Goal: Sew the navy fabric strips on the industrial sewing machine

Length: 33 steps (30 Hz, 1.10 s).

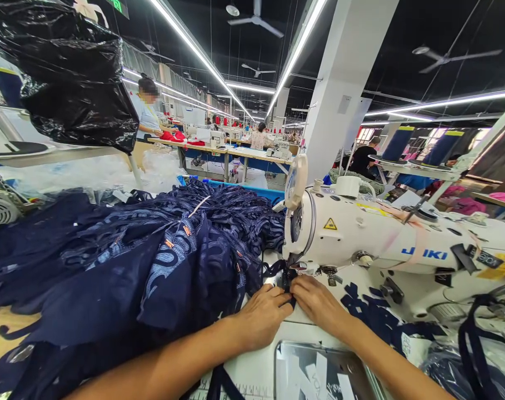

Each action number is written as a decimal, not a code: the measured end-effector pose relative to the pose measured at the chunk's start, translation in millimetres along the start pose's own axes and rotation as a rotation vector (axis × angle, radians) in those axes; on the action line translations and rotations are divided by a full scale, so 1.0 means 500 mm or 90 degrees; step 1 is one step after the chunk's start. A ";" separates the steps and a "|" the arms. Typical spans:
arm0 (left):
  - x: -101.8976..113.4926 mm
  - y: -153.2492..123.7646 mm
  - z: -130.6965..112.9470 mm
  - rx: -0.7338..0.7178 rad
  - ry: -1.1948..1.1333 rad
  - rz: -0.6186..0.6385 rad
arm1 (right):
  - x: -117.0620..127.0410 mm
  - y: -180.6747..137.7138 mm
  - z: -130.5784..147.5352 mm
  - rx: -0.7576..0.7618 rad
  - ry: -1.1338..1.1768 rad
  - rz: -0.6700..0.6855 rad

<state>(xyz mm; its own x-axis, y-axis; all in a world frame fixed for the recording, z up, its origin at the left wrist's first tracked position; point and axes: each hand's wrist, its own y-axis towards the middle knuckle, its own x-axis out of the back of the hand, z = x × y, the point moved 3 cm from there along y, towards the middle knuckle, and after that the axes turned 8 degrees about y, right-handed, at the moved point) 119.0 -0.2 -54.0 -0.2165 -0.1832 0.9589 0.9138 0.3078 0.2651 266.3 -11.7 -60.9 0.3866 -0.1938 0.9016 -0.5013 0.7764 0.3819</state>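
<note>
I have the left hand (pixel 264 315) and right hand (pixel 319 303) before the sewing machine (pixel 352 230), both sets of fingers clamped on a dark strip (pixel 293 302).

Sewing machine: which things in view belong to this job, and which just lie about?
Likely in the job:
sewing machine
dark fabric at its working end
heaped navy pieces

Seemingly just lying about:
black plastic bag
distant red cloth
pink fabric

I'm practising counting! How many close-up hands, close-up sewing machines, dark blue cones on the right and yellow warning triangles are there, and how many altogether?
Close-up hands (left hand, right hand): 2
Close-up sewing machine: 1
Dark blue cones on the right: 2
Yellow warning triangle: 1
Total: 6
</note>
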 end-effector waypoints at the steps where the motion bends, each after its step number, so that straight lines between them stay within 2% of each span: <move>1: 0.001 -0.001 0.000 0.000 0.005 -0.005 | 0.001 -0.005 0.008 0.038 -0.040 -0.001; 4: 0.002 0.001 0.000 0.003 0.032 -0.008 | 0.003 -0.015 0.015 0.093 -0.114 0.006; 10: -0.005 0.028 -0.005 0.034 0.082 0.028 | 0.011 -0.017 -0.011 0.102 -0.148 -0.019; 17: -0.018 0.040 0.004 0.063 0.065 0.062 | 0.023 -0.012 -0.018 0.127 -0.201 -0.026; 28: -0.027 0.046 0.006 0.080 0.055 0.077 | 0.016 -0.011 -0.026 0.121 -0.224 -0.020; 33: -0.029 0.050 0.007 0.081 0.059 0.056 | 0.007 -0.018 -0.038 0.110 -0.217 -0.018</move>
<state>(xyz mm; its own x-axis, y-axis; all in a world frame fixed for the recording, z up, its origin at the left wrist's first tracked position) 143.8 13.5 -61.0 -0.0998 -0.2340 0.9671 0.8753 0.4416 0.1972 286.9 -7.9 -65.2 0.1378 -0.4245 0.8949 -0.6282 0.6611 0.4103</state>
